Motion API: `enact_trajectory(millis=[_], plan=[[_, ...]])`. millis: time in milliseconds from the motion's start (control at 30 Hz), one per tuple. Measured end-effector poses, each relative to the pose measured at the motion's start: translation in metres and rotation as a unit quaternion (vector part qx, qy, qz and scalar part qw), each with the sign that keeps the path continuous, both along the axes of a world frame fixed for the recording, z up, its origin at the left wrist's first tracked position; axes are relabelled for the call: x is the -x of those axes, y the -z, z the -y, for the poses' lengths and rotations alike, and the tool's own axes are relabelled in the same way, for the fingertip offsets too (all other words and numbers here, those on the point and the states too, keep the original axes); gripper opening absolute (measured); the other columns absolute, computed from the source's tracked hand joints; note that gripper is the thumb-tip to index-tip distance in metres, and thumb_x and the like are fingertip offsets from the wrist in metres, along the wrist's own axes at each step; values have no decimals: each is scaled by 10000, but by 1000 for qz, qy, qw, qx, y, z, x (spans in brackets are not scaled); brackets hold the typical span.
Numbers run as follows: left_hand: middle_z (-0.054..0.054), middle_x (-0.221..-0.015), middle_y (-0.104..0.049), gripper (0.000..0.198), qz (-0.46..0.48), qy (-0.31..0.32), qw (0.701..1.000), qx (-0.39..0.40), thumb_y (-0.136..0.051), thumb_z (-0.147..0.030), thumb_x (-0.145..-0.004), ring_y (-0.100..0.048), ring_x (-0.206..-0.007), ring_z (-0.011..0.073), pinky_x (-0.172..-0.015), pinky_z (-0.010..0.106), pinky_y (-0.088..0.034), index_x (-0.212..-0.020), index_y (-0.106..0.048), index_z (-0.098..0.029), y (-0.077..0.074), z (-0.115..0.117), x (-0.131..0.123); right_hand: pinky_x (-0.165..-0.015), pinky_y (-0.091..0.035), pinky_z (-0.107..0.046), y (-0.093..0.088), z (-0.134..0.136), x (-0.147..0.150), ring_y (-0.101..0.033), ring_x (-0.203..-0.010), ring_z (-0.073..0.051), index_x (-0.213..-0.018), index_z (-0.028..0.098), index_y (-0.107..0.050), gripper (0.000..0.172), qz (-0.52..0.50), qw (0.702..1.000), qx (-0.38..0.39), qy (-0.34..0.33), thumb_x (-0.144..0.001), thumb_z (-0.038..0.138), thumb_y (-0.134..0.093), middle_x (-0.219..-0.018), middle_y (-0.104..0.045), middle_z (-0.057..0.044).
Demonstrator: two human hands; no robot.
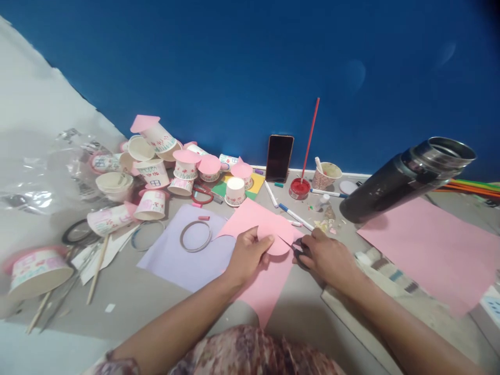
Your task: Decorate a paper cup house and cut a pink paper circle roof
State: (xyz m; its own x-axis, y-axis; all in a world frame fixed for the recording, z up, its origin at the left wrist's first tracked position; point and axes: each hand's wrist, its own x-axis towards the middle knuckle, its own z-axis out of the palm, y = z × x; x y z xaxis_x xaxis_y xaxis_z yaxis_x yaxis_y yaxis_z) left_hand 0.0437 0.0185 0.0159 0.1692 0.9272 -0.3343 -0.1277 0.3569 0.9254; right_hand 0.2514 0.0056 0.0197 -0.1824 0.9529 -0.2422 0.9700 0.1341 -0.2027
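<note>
My left hand (pixel 250 253) pinches a round pink paper piece (pixel 273 233) between thumb and fingers. Closed around the dark handles of a pair of scissors (pixel 299 249) is my right hand (pixel 328 256). The scissor blades point left and reach into the right side of the round piece. Beneath both hands lies a larger pink sheet (pixel 244 216) with curved cut edges. To its left, a lilac sheet (pixel 167 260) carries a tape-like ring (pixel 182 240).
Decorated paper cups (pixel 153 172) with pink tops crowd the left. A phone (pixel 279 156) leans on the blue wall. Beside it are a red pot (pixel 300 188), markers (pixel 296 216) and a cup (pixel 328 176). A dark flask (pixel 394 182) and another pink sheet (pixel 437 250) are on the right.
</note>
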Motion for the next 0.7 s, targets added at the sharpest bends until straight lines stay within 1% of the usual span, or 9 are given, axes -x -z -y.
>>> enact_trajectory(millis=[100, 167, 300, 367, 467, 533, 600, 633, 700], plan=[[-87, -454, -498, 352, -4, -8, 1000, -7, -801, -410, -732, -425, -361, 58, -386, 172, -265, -702, -523, -196, -1, -2, 2, -680, -365, -282, 4, -5, -8, -629, -800, -198, -896, 177, -647, 36, -58, 998, 24, -12, -879, 207, -657, -906, -676, -60], [-93, -506, -508, 358, -3, -11, 1000, -11, -817, -379, -707, -460, -376, 58, -385, 171, -294, -721, -507, -200, -1, -3, 4, -676, -362, -267, 5, -7, -13, -605, -773, -176, -842, 191, -608, 63, -80, 996, 28, -20, -850, 211, -668, -854, -669, -29], [-76, -538, -564, 271, 9, -8, 1000, -17, -784, -295, -715, -505, -411, 72, -416, 184, -389, -784, -544, -191, 1, -5, 6, -628, -305, -275, 6, -8, -15, -554, -687, -174, -887, 207, -573, 134, -100, 994, 40, 3, -811, 215, -683, -786, -657, -5], [-55, -553, -609, 236, 21, -7, 1000, -21, -766, -271, -721, -541, -426, 91, -425, 197, -418, -833, -579, -180, 0, -5, 6, -626, -279, -285, 6, -7, -13, -542, -673, -181, -887, 210, -569, 126, -107, 993, 48, 9, -811, 187, -666, -763, -655, -8], [-27, -548, -650, 234, 32, -2, 999, -22, -758, -252, -726, -558, -416, 115, -423, 221, -447, -868, -591, -170, -1, -3, 5, -648, -305, -285, 5, -6, -12, -563, -696, -182, -807, 211, -580, 77, -124, 990, 60, -16, -817, 154, -631, -761, -671, -14], [4, -570, -687, 254, 43, -1, 999, -14, -763, -247, -727, -588, -424, 142, -435, 255, -486, -893, -591, -162, -1, -1, 3, -679, -340, -288, 5, -5, -12, -594, -738, -191, -819, 214, -630, 60, -158, 985, 56, -28, -851, 170, -603, -797, -701, -22], [47, -638, -736, 286, 70, -5, 998, 3, -770, -253, -738, -645, -472, 182, -478, 304, -537, -945, -602, -149, 2, 2, 0, -691, -369, -293, 6, -3, -10, -608, -750, -196, -909, 223, -686, 104, -241, 970, 44, -7, -903, 232, -583, -818, -712, -23], [66, -680, -754, 302, 86, -11, 996, 12, -779, -255, -743, -675, -513, 200, -510, 324, -558, -967, -609, -144, 4, 4, -3, -679, -379, -292, 8, -2, -8, -604, -732, -193, -966, 226, -700, 131, -302, 952, 49, 13, -917, 281, -592, -813, -707, -20], [80, -754, -771, 326, 109, -28, 993, 25, -808, -247, -736, -705, -588, 210, -568, 339, -578, -985, -627, -138, 9, 8, -8, -629, -382, -282, 13, 1, -1, -574, -671, -176, -1006, 216, -697, 211, -432, 896, 85, 55, -897, 392, -661, -764, -672, -5]])
